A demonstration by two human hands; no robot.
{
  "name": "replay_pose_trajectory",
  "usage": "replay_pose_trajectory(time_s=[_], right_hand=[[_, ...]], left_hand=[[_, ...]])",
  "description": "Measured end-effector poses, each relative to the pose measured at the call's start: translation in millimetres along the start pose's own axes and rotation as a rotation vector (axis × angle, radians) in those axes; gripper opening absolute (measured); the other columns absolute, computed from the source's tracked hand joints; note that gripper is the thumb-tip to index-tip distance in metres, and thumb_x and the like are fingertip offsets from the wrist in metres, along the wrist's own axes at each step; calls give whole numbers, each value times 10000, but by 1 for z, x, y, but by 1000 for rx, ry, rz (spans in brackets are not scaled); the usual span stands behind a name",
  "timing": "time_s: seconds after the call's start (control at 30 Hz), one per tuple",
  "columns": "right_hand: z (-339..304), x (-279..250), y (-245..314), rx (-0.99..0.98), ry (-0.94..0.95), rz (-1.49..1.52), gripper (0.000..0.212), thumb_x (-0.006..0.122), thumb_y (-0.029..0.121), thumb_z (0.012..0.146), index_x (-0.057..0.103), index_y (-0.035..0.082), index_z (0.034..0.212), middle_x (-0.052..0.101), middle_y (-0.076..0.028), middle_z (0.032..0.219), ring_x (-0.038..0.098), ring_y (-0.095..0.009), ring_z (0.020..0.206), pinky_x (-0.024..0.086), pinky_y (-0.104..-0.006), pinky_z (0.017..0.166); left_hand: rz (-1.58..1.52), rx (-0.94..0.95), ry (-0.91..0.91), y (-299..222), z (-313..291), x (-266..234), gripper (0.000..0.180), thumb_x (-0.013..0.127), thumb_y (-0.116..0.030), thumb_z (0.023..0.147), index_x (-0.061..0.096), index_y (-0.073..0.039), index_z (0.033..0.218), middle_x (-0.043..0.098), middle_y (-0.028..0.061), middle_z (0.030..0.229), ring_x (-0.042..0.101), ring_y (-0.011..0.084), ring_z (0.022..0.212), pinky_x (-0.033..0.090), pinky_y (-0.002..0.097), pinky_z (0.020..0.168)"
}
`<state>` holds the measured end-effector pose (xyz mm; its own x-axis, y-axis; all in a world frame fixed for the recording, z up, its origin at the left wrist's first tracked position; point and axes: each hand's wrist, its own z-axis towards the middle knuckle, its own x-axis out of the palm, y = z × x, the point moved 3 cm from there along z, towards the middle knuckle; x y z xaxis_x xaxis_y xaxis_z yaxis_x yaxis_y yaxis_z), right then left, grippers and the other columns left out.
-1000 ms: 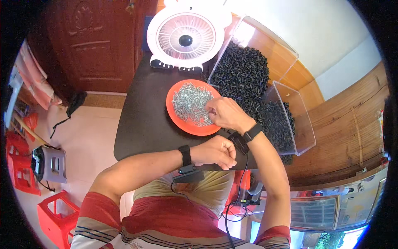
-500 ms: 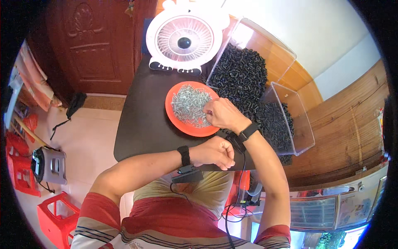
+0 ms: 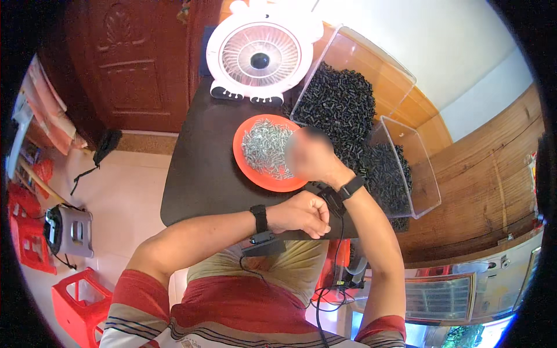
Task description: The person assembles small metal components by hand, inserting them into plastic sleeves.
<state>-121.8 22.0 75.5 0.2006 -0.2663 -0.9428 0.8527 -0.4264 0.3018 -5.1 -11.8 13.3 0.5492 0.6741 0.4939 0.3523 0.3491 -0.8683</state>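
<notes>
An orange-red plate (image 3: pixel 272 184) on the dark table holds a heap of small silvery metal pieces (image 3: pixel 264 145), like screws or pins. Over the plate's right rim is my right hand (image 3: pixel 325 165), its fingers blurred so that I cannot tell what they hold. My left hand (image 3: pixel 301 213) is at the table's near edge, fingers curled in and the thumb and fingertips together. Anything pinched there is hidden or too small to name. Small black tube-like pieces (image 3: pixel 342 98) lie heaped just beyond and right of my right hand.
Clear plastic bins, one far (image 3: pixel 400 69) and one near (image 3: pixel 426 200), lie tipped around the black heap. A white animal-shaped fan (image 3: pixel 260 61) stands at the table's back. Dark straps with small devices and cables are on both wrists. A red stool (image 3: pixel 81 301) is lower left.
My right hand stays over the plate's right rim, but its fingers are now blurred. My left hand keeps its curled pose. The whole view has shifted very slightly.
</notes>
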Motion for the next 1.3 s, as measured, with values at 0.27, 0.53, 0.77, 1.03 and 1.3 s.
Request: replay_pose_trajectory(time_s=[0.27, 0.53, 0.77, 1.03, 1.3], right_hand=[[-8, -3, -4, 34, -37, 163, 134, 595, 59, 789, 673, -9, 875, 646, -170, 753, 659, -283, 682, 503, -351, 630], [-11, -4, -7, 100, -1, 207, 165, 569, 64, 868, 645, -16, 991, 659, -146, 789, 654, -246, 709, 498, -348, 650], [-12, -4, -6, -15, 5, 230, 183, 538, 41, 900, 640, -10, 1043, 670, -141, 849, 652, -231, 768, 509, -322, 717], [-15, -13, 5, 167, 120, 272, 154, 659, 98, 824, 665, -11, 933, 674, -119, 842, 654, -218, 763, 507, -331, 710], [-13, -6, 16, -102, 219, 15, 161, 631, 58, 732, 691, 5, 872, 660, -168, 811, 640, -343, 836, 504, -405, 747]], left_hand=[[-9, 7, -2, 0, 0, 1, 175, 729, -50, 806, 565, -7, 852, 630, 64, 777, 654, 132, 670, 558, 254, 614], [0, -5, 10, 0, 1, -1, 173, 727, -47, 810, 564, -12, 856, 627, 64, 792, 651, 133, 675, 560, 254, 620], [-4, -6, 6, 2, 1, -1, 176, 723, -45, 810, 560, -11, 866, 630, 66, 800, 652, 132, 693, 560, 255, 632], [-14, 20, 23, 2, 0, -1, 162, 716, -45, 813, 568, 0, 863, 638, 74, 805, 655, 135, 692, 562, 260, 639], [27, -7, 19, 3, 1, 0, 165, 730, -51, 796, 581, -5, 847, 629, 64, 792, 655, 135, 686, 559, 254, 616]])
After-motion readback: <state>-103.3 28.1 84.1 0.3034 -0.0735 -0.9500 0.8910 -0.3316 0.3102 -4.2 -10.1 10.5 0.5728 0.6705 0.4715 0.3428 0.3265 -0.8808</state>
